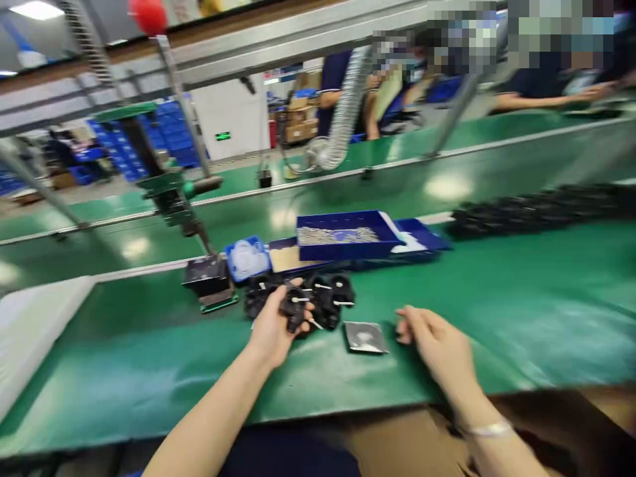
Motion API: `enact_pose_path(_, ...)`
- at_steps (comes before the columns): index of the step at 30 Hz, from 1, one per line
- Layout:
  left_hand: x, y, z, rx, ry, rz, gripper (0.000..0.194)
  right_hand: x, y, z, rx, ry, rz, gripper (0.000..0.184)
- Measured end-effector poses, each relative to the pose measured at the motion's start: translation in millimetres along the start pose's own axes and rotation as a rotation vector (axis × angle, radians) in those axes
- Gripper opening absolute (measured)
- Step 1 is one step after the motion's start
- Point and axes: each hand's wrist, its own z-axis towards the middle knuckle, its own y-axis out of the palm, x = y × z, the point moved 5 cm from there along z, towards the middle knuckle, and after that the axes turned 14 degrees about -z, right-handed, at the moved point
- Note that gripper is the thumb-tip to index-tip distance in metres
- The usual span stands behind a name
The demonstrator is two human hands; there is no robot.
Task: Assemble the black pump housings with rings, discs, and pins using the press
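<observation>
My left hand is closed around a small black moulded part with a white pin-like piece on it. Just behind it, more black parts with white pins lie in a pile on the green work surface. To the right of the pile is a flat, square, dark pad with a pale shiny patch. My right hand hovers past that pad, its fingers curled together at the tips. Whatever those fingers hold, if anything, is blurred and too small to name.
Behind the pile stand a blue box of small metal pieces and a blue bin of clear plastic pieces. A hanging green tool reaches down to a black block. Black parts line the back right. People sit beyond the belt.
</observation>
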Motion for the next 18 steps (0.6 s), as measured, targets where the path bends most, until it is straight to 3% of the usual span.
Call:
enact_pose_path(3,-2.2,4.0,10.8,-0.005,0.063,0.183,0.054,19.6,7.4,15.3,-0.055,0.049,0.168,0.049)
enact_pose_path(6,-4.4,17.5,17.5,-0.066,0.231,0.602,0.053,19.3,11.5,21.0,-0.052,0.056,0.241,0.046)
enact_pose_path(10,-20.7,61.9,24.2,-0.399,0.526,1.385,0.046,18.1,12.5,22.2,-0.068,0.06,0.279,0.045)
enact_pose_path(14,-48.1,95.6,20.9,-0.63,0.88,1.646,0.049,19.0,9.4,24.2,-0.063,0.057,0.302,0.045)
enact_pose_path(16,-68.1,99.7,19.5,-0.732,0.938,1.79,0.05,17.8,7.4,24.3,-0.057,0.052,0.301,0.044)
enact_pose_path(18,-86.9,96.4,19.9,-0.833,0.903,1.937,0.049,16.4,6.2,23.6,-0.054,0.044,0.297,0.043)
